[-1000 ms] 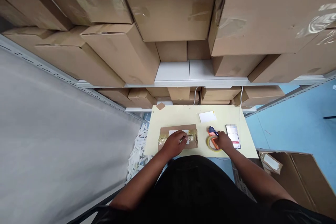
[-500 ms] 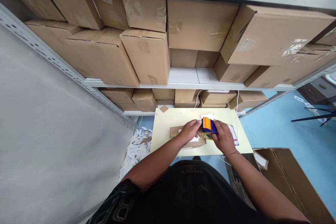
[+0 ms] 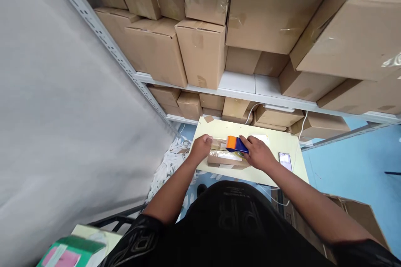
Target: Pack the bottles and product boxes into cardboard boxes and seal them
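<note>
Head view showed the right hand (image 3: 258, 153) gripping the dispenser (image 3: 237, 144) over the box (image 3: 225, 159), the left hand (image 3: 200, 148) pinching tape (image 3: 218, 142) at its left end.

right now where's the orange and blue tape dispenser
In the head view, the tape dispenser is in the right hand, over the cardboard parcel on the table, right of the left hand.

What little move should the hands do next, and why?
Maybe the right hand could lower the tape dispenser onto the cardboard box. It holds the dispenser over the box, and what looks like clear tape runs toward the left hand, at the box's left end.
</note>
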`<action>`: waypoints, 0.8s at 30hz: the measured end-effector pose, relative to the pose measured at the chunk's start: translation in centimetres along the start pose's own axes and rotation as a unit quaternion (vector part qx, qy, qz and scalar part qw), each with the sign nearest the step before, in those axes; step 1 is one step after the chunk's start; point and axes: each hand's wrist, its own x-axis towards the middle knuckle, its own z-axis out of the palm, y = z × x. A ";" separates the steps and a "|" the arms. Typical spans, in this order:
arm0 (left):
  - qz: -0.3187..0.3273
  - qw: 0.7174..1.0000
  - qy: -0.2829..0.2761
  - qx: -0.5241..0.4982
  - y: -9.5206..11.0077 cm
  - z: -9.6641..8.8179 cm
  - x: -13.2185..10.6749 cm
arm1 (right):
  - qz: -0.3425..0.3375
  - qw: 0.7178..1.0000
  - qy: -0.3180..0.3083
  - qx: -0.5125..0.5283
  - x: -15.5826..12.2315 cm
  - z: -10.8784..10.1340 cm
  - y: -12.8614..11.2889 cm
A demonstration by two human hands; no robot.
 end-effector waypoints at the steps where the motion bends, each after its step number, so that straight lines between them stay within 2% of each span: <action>1: -0.018 0.999 0.030 0.025 -1.2 -0.9 0.0 | -0.004 1.000 -0.008 -0.012 0.0 -0.3 0.8; 3: -0.046 0.993 0.057 0.092 -3.7 -2.2 -0.2 | -0.010 0.999 -0.019 -0.030 0.0 -0.7 2.1; 5: -0.076 0.983 0.044 0.160 -6.2 -2.4 -0.6 | -0.027 0.998 -0.033 -0.045 0.2 -0.4 2.5; 8: -0.115 0.969 0.025 0.217 -9.3 -0.8 -1.0 | -0.050 0.995 -0.051 -0.063 0.8 0.9 1.6; 11: -0.126 0.969 0.010 0.212 -11.4 1.8 -0.7 | -0.045 0.994 -0.058 -0.082 1.3 2.7 0.5; 15: -0.120 0.975 -0.019 0.186 -12.6 5.0 0.3 | -0.035 0.993 -0.054 -0.095 1.0 4.5 0.1; 20: -0.116 0.981 -0.068 0.141 -13.0 8.3 0.4 | -0.031 0.994 -0.049 -0.092 0.5 5.4 -0.4; 22: -0.122 0.980 -0.085 0.132 -13.2 8.9 0.3 | -0.029 0.995 -0.045 -0.090 0.4 5.6 -0.7; 24: -0.125 0.979 -0.088 0.134 -13.3 8.7 0.3 | -0.026 0.995 -0.043 -0.087 0.5 5.7 -0.9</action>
